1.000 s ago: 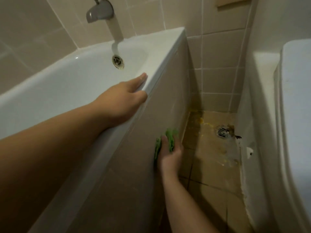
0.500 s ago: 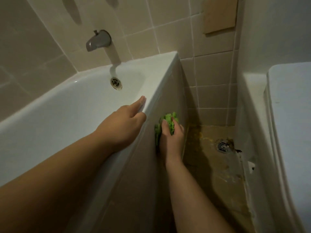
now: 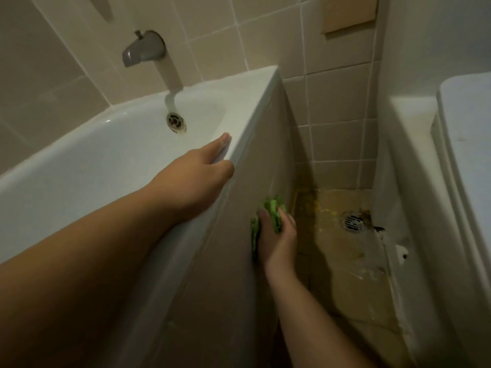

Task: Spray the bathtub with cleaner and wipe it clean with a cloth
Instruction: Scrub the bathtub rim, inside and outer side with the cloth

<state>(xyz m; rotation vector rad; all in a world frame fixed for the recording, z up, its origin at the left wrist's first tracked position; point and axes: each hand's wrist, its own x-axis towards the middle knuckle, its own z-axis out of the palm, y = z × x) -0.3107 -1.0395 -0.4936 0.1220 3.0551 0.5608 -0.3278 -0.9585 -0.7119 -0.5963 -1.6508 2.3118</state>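
Note:
The white bathtub (image 3: 111, 144) fills the left of the view, its rim running toward the tiled back wall. My left hand (image 3: 194, 176) rests on the rim with straight fingers, thumb over the outer edge. Below it, my right hand (image 3: 279, 235) holds a crumpled green cloth (image 3: 272, 211) and presses it against the tub's beige outer side panel (image 3: 239, 261). No spray bottle is in view.
A grey spout (image 3: 144, 49) sticks out of the wall above the round overflow drain (image 3: 176, 122). The narrow floor strip (image 3: 353, 266) is stained yellow-brown, with a metal floor drain (image 3: 353, 221). A white toilet (image 3: 467, 181) crowds the right side.
My right hand with the cloth rose up the side panel, then slid back down. The left hand stayed on the rim. The camera tilted upward.

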